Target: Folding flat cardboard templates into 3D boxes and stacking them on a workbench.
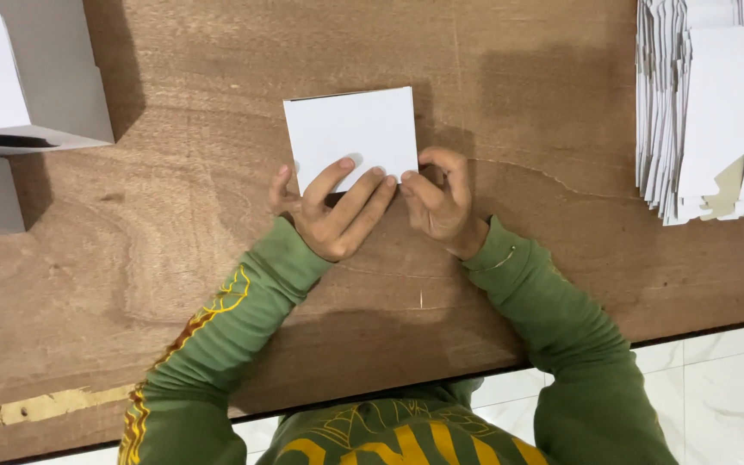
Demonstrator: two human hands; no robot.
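Left hand [333, 215] and right hand [439, 200] both grip near edge of small white box [350, 133] on desk [174, 258]; stack of flat white cartons [703, 112] well right of box.

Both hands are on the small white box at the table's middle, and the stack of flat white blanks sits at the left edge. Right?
Not quite. In the head view the stack of flat blanks sits at the right edge. Both the left hand and right hand are on the white box.

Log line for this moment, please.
left hand fingers on white folded box | right hand at its corner | flat stack far right
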